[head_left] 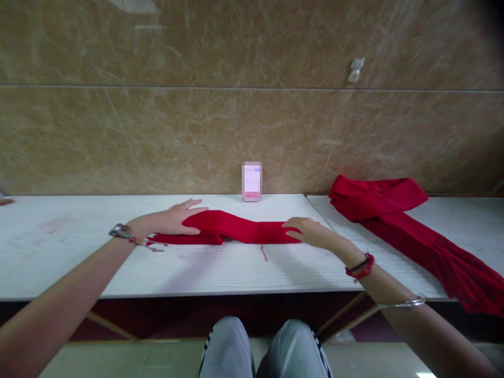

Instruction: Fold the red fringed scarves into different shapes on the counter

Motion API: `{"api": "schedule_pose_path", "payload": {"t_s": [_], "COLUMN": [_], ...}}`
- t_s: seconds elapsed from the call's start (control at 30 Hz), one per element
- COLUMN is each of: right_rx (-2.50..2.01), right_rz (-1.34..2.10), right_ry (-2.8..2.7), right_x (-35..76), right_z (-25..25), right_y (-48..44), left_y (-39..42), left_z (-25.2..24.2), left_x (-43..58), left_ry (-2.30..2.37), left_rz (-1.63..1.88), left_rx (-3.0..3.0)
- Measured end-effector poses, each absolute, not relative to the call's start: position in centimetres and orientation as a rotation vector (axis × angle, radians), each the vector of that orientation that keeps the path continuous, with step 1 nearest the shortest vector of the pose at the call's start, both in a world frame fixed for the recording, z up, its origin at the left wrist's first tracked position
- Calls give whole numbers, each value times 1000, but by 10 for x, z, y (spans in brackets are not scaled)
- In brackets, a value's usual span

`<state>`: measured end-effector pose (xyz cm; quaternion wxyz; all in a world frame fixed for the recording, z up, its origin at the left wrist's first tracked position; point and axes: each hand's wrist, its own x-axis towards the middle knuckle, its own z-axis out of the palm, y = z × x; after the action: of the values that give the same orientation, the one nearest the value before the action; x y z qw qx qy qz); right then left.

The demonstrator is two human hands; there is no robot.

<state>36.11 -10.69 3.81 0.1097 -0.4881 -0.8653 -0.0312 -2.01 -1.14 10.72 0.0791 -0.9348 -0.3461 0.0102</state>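
A red scarf (240, 227) lies folded into a long narrow strip on the white table, its left part in thicker layers. My left hand (179, 218) rests flat on the left end, fingers spread and pointing right. At the opposite end, my right hand (309, 232) has its fingers curled over the cloth, gripping it; the very end of the strip is hidden under that hand. A thin red thread hangs from the scarf's near edge.
Farther right, a second red scarf (378, 202) lies loosely folded, its fringed end hanging over the front edge of the white table (137, 278). A phone (252, 181) with a blurred screen leans against the brown marbled wall (189, 136). My knees are below the table edge.
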Motion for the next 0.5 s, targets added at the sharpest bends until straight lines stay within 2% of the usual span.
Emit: {"api": "schedule_pose_path", "payload": {"t_s": [0.13, 0.23, 0.33, 0.5], "right_rx": [-1523, -1558, -1553, -1514], "right_rz": [-258, -305, -193, -138], "right_ry": [-2633, -2632, -2577, -2598], "right_x": [343, 342, 352, 371], "right_z": [36, 25, 19, 18], "right_y": [-102, -106, -110, -110], "left_y": [-34, -45, -47, -39], "left_z": [93, 67, 50, 51], "left_x": [62, 100, 111, 108], "left_ry": [-781, -742, -742, -750], "left_rz": [-61, 2, 66, 63], "left_rx": [-2843, -2841, -2824, -2862]}}
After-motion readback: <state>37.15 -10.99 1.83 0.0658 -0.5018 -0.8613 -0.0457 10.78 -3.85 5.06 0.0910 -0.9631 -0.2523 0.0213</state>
